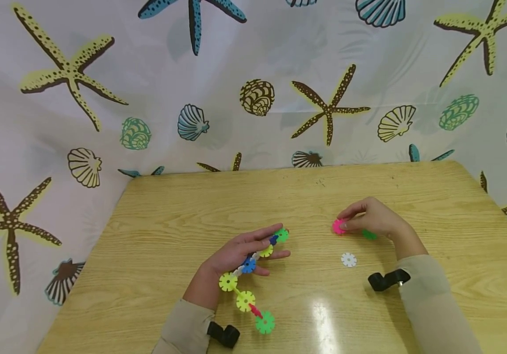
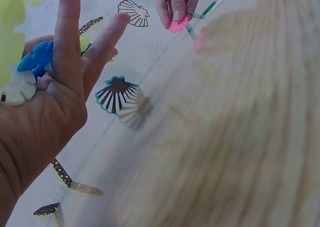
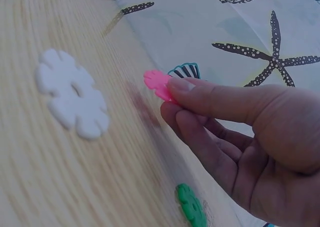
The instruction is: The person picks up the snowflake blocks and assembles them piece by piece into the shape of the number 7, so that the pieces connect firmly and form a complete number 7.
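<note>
My right hand pinches a pink notched plastic disc between thumb and fingertips, just above the table. A white notched disc lies flat on the tabletop nearer to me. Partly hidden by the right hand, a green disc lies on the table. My left hand holds a chain of interlocked discs, its thumb against it and several fingers stretched out. Yellow discs, a blue disc and white pieces are in the chain, which hangs past the palm to a green disc at its lower end.
The wooden table reaches back to a white cloth printed with shells and starfish. Black camera mounts sit on both wrists, the left mount close to the chain's lower end.
</note>
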A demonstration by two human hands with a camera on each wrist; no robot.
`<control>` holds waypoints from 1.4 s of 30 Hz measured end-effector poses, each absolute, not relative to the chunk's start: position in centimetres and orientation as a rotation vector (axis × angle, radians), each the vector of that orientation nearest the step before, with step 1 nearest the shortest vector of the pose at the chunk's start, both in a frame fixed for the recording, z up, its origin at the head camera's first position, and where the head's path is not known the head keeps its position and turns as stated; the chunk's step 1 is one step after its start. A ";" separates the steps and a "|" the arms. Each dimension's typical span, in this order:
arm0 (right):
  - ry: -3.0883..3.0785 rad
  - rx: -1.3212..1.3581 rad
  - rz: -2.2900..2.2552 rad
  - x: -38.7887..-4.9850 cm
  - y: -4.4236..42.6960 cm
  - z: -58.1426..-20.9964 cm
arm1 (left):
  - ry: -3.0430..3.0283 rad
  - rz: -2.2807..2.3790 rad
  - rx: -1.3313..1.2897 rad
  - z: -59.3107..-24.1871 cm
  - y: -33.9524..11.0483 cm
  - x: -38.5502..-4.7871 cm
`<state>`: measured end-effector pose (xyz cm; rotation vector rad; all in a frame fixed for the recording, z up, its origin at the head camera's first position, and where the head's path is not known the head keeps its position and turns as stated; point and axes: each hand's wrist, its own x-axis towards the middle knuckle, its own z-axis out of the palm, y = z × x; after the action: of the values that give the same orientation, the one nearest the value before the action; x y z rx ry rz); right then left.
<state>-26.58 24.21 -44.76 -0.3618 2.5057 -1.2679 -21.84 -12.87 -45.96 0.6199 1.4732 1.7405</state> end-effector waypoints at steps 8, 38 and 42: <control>2.484 -0.404 -1.310 -26.6 23.4 -44.6 | 1.457 1.748 0.622 -46.0 -12.8 -21.9; 2.311 -0.535 -1.453 -25.8 17.9 -44.1 | 1.489 1.711 0.550 -45.7 -12.7 -21.7; 2.338 -0.547 -1.476 -25.6 17.4 -44.1 | 1.472 1.717 0.548 -45.8 -12.7 -21.8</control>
<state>-25.56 17.37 -44.10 -0.5470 2.3376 -1.4757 -21.76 -12.75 -45.77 0.5484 1.4717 1.7166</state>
